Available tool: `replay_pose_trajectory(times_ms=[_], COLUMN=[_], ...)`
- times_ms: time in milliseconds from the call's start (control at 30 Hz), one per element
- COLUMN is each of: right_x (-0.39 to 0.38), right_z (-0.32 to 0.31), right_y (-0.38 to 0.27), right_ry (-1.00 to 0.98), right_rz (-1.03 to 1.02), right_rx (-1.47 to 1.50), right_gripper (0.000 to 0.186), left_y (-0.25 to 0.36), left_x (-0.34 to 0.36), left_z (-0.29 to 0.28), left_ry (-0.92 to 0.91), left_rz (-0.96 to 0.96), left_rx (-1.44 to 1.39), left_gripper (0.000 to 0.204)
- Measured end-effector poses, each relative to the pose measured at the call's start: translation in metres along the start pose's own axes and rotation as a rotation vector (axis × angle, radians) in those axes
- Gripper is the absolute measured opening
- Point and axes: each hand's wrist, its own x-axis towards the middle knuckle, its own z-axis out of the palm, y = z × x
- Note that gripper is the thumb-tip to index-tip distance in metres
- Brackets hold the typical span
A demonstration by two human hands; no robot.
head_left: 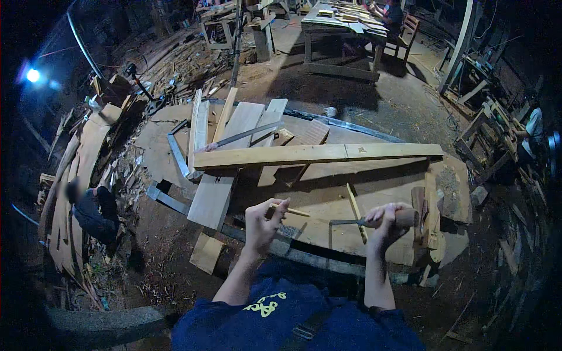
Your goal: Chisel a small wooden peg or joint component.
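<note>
My left hand (261, 227) is closed around a thin, pencil-like wooden stick (297, 212), its end pointing right. In my right hand (384, 222) is a chisel (346, 222), its dark blade pointing left toward the stick. A thick brown wooden end (406, 218) sticks out on the right of that fist; whether it belongs to the chisel is unclear. Both hands are above the near side of a broad wooden work surface (328, 231). Beyond them a long squared beam (281, 155) lies across, with a dark line and a small mark or notch toward its right part.
Pale boards (212, 196) lie under the beam's left end, beside a metal strip (249, 134) and an angled metal piece (177, 153). A thin slat (356, 212) rests near my right hand. People are around: one at left (96, 213), one far right (534, 130), one by a far table (342, 28).
</note>
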Motion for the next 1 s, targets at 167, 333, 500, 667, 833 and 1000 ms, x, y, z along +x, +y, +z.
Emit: replay_pose_trajectory(times_ms=[167,333,500,667,833,1000], right_x=[0.003,0.004,0.003,0.003,0.002,0.004], right_z=[-0.015,-0.021,-0.016,-0.012,-0.014,-0.017], right_y=[-0.016,-0.02,-0.018,-0.018,-0.018,-0.016], right_ry=[0.087,0.003,0.0,-0.016,0.038,0.059], right_rz=[-0.026,-0.024,-0.033,-0.072,-0.037,-0.098], right_rx=[-0.02,-0.087,-0.095,-0.121,-0.087,-0.055], right_gripper=[0.013,0.016,0.015,0.018,0.019,0.02], left_y=[0.009,0.013,0.013,0.011,0.014,0.021], left_x=[0.008,0.017,0.014,0.012,0.011,0.012], left_z=[0.006,0.025,0.032,0.036,0.036,0.032], left_ry=[-0.035,-0.12,-0.15,-0.176,-0.166,-0.107], left_rz=[-0.031,0.004,0.035,-0.018,0.088,0.139], left_rx=[-0.039,0.032,0.011,-0.114,-0.024,0.087], left_gripper=[0.023,0.019,0.015,0.012,0.013,0.014])
